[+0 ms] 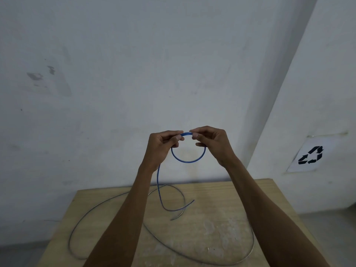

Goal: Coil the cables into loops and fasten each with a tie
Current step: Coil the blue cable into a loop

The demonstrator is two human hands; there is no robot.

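A: Pale plastered wall behind, scuffed at left; wooden desk below, dusty top.

B: Left to right, then?

A: Grey cable sprawling past the desk's left edge, sweeping back across the near part of the top toward the right edge. Not yet coiled, no tie seen anywhere.

B: And the hands?

A: Left hand raised well above the desk, fingers closed, pinching the blue cable at the top of one small loop. Loop hanging between both hands. Right hand just beside, thumb and forefinger nipped on the same top arc, remaining fingers curled loosely. Tail dropping from under the left hand down to the desk, crossing the grey cable near the far middle, free end lying toward the centre.

B: Stage?

A: Judged early: one turn formed, a fair length of tail left to gather.

B: Doing it well?

A: Keep the left pinch fixed as the anchor. Feed the tail up with the right, matching each new turn to the first loop. Roll the cable slightly between fingertips so twist runs out the free end rather than kinking. Lay turns side by side under the left thumb. Watch the crossing with the grey cable; probable snag if pulled fast.

B: Anything at right?

A: Paper with a recycling symbol on the side wall, well apart from the work.
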